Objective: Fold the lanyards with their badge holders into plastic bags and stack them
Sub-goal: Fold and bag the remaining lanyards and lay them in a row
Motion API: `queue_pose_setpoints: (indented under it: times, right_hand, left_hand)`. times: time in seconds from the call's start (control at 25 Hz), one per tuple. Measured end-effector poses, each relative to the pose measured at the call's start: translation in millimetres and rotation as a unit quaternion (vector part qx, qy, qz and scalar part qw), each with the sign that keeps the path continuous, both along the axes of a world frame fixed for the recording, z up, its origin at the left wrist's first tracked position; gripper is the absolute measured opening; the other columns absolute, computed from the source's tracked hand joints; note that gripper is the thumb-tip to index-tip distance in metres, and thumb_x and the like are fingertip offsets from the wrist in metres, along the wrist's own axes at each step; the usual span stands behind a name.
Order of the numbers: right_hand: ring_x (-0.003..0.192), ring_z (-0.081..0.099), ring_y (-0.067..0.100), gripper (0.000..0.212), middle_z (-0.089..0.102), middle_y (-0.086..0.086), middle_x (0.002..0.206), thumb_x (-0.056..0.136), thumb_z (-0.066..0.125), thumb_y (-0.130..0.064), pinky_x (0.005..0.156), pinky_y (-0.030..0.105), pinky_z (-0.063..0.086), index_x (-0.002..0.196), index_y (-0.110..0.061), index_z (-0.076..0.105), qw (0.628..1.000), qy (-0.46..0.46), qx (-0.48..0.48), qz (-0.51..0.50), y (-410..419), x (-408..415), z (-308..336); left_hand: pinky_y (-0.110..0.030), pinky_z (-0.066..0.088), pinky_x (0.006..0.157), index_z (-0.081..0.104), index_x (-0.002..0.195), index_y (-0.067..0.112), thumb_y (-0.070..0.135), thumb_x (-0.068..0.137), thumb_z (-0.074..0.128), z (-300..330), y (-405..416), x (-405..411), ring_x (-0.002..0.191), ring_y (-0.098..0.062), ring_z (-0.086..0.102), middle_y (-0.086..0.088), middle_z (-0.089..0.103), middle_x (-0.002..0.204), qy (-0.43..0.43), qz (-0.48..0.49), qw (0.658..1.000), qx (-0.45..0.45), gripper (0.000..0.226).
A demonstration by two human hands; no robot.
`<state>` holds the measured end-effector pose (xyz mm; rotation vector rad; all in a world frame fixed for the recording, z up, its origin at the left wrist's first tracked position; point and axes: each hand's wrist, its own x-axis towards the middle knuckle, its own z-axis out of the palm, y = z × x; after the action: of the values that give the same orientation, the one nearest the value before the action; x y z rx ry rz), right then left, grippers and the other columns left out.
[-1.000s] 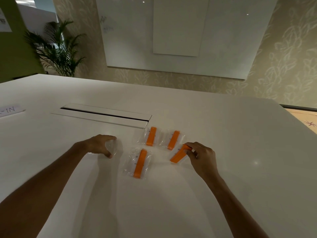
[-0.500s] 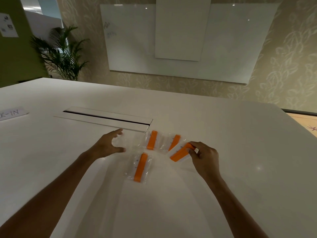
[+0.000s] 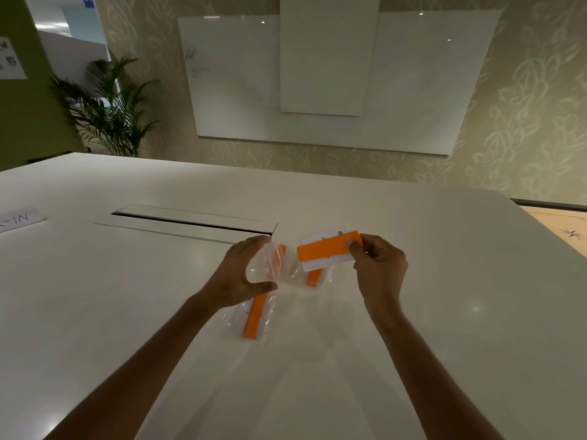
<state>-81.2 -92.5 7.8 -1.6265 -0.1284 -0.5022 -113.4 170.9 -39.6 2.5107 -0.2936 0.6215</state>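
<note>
The right hand (image 3: 379,268) is raised above the white tabletop (image 3: 413,281) and grips a folded orange lanyard with its white badge holder (image 3: 328,250) at the bundle's right end; the thumb lies on the orange band and the fingers are clamped behind it. The bundle is held roughly level, tilted slightly, with its long axis running left to right. Dark print shows on the white card at its upper edge, too small to read.

The left hand (image 3: 241,274) holds an empty clear plastic bag (image 3: 271,265) just left of the bundle. Its thumb and fingers are spread in a curve around the bag; the thumb presses the lower edge, and whether the upper fingers pinch the film cannot be told. Bag and bundle are near each other but do not appear to touch.

Three bagged lanyards lie on the tabletop below the hands. One bagged lanyard (image 3: 255,319) lies nearest the person, orange strip running near to far, partly under the left hand. A second bagged lanyard (image 3: 314,277) shows below the raised bundle. A third bagged lanyard (image 3: 279,254) is seen blurred through the held bag.

A recessed cable hatch (image 3: 190,222) sits on the tabletop beyond the left hand. A paper sign (image 3: 19,219) lies at the far left edge.
</note>
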Motion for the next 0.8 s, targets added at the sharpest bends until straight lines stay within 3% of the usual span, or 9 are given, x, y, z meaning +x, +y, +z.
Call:
queue_pose_setpoints:
  times: [0.28, 0.52, 0.8]
  right_hand:
    - [0.057, 0.056, 0.014, 0.006, 0.064, 0.0, 0.06, 0.082, 0.068, -0.014, 0.059, 0.025, 0.045, 0.083, -0.013, 0.074, 0.998, 0.033, 0.049, -0.017, 1, -3, 7]
    - [0.054, 0.056, 0.017, 0.01, 0.064, 0.003, 0.059, 0.082, 0.068, -0.015, 0.058, 0.028, 0.046, 0.075, -0.022, 0.07, 0.997, 0.052, 0.047, -0.024, -1, -6, 3]
    - [0.066, 0.066, 0.012, 0.009, 0.07, -0.009, 0.072, 0.082, 0.069, -0.018, 0.067, 0.029, 0.053, 0.089, -0.021, 0.073, 0.998, 0.027, -0.053, -0.017, 4, -9, 2]
  left_hand:
    - [-0.032, 0.026, 0.109, 0.032, 0.141, 0.019, 0.068, 0.062, 0.064, 9, -37, 7, 0.128, -0.008, 0.034, 0.0, 0.044, 0.142, -0.061, -0.009, 0.997, 0.035, 0.098]
    - [-0.029, 0.024, 0.105, 0.029, 0.141, 0.018, 0.067, 0.062, 0.066, 9, -56, 11, 0.122, -0.007, 0.037, 0.002, 0.046, 0.138, -0.083, 0.004, 0.996, 0.015, 0.1]
    - [-0.034, 0.029, 0.105, 0.032, 0.137, 0.014, 0.081, 0.067, 0.049, 9, -70, 16, 0.123, -0.021, 0.046, -0.004, 0.049, 0.136, -0.116, 0.011, 0.992, 0.039, 0.098]
